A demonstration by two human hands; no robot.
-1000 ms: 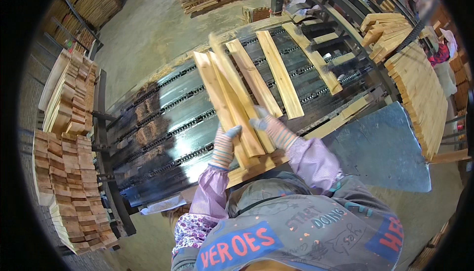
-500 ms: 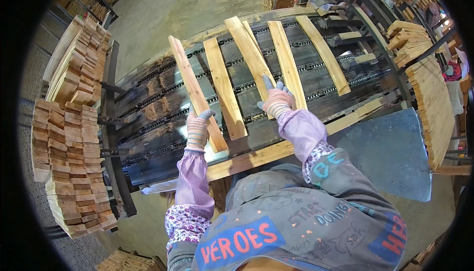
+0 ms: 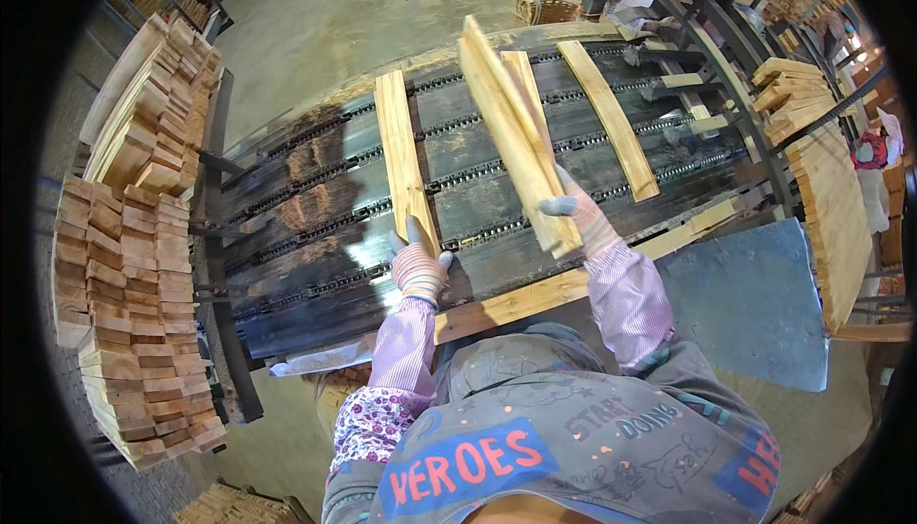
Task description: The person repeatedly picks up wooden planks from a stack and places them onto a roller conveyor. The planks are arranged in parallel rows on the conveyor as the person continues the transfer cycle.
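Note:
Both my hands wear striped knit gloves. My left hand point(image 3: 417, 271) grips the near end of a pale wooden board point(image 3: 399, 142), thumb on its right side and fingers at its left and on top. The board lies across the dark chain conveyor point(image 3: 334, 237). My right hand point(image 3: 585, 218) is closed around the near end of a pair of wooden boards point(image 3: 506, 132) held together, tilted partly on edge, above the conveyor. Just behind them another board point(image 3: 521, 75) is partly hidden. Farther right a separate board point(image 3: 608, 118) lies across the chains.
Stacked wood blocks point(image 3: 134, 314) stand along the left. A wooden rail point(image 3: 516, 304) borders the conveyor's near edge. At right are a blue-grey sheet point(image 3: 745, 295), a tall board stack point(image 3: 831, 228) and a dark metal frame point(image 3: 707, 37). A wicker basket point(image 3: 549, 10) sits beyond the conveyor.
My left hand has moved right, from a reddish board to a paler one. My right hand has moved right and now holds boards lifted and tilted. The reddish board has left its place at left.

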